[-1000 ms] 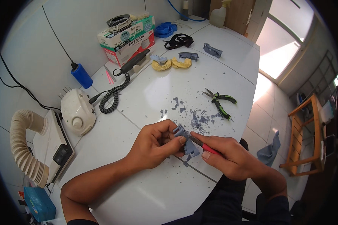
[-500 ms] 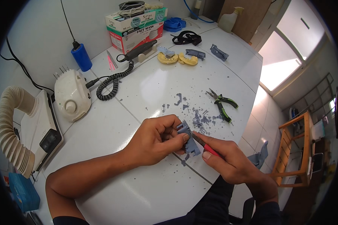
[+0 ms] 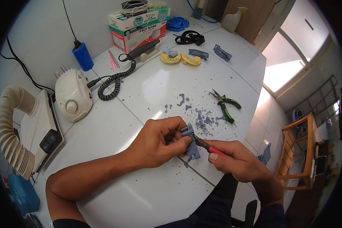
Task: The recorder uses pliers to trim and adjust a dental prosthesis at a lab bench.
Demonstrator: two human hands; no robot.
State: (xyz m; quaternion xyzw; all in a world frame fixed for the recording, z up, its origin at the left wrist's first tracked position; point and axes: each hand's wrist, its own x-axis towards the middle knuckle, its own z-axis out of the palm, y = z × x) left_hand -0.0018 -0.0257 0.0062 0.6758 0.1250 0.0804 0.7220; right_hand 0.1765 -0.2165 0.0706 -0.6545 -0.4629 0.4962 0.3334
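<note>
My left hand (image 3: pixel 161 140) is closed, pinching a blue-grey plastic piece (image 3: pixel 193 151) with comb-like ribs at its upper end. The fingers behind the piece are partly hidden. From the right, my right hand (image 3: pixel 235 159) grips a red-handled tool (image 3: pixel 217 151). Its dark metal head meets the right side of the piece; whether it is a blade or jaws I cannot make out. Blue-grey scraps (image 3: pixel 205 121) lie scattered on the white tiled table just beyond both hands, with a few more below the piece.
Green-and-black pliers (image 3: pixel 227 106) lie spread near the table's right edge. Yellow dental models (image 3: pixel 170 58) and blue-grey pieces (image 3: pixel 222 53) sit farther back. At left stand a white control unit (image 3: pixel 73 97), its coiled cord (image 3: pixel 109 88), and a ribbed hose (image 3: pixel 13 125).
My right hand and the red-handled tool have shifted slightly right and turned a little. The blue-grey piece has tilted more upright in my left hand, which has barely moved.
</note>
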